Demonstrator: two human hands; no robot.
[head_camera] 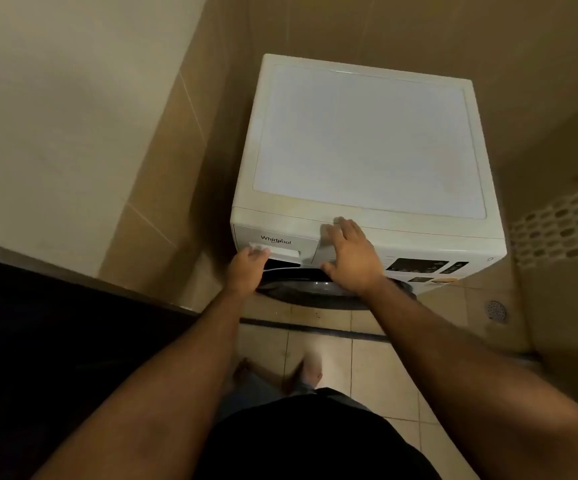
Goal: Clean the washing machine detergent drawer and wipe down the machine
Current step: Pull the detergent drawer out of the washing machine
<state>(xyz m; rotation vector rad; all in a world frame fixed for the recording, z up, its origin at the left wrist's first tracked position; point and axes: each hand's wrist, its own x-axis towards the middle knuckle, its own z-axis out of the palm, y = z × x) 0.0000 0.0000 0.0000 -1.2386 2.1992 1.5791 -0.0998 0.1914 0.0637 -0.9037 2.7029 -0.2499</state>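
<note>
A white front-loading washing machine point(367, 140) stands in a tiled corner. Its detergent drawer point(291, 242) sits closed at the front's upper left, with a brand name on it. My left hand point(246, 270) has its fingers curled into the drawer's handle recess from below. My right hand point(349, 254) lies flat with straight fingers against the front panel just right of the drawer, fingertips reaching the top edge. The dark round door point(311, 289) shows below both hands. No cloth is in view.
A dark control display point(419, 265) is on the panel's right. A wall stands close on the machine's left, a dark surface point(55, 341) at lower left. A floor drain point(497, 310) lies on the tiled floor at right, beside a perforated panel point(564, 223).
</note>
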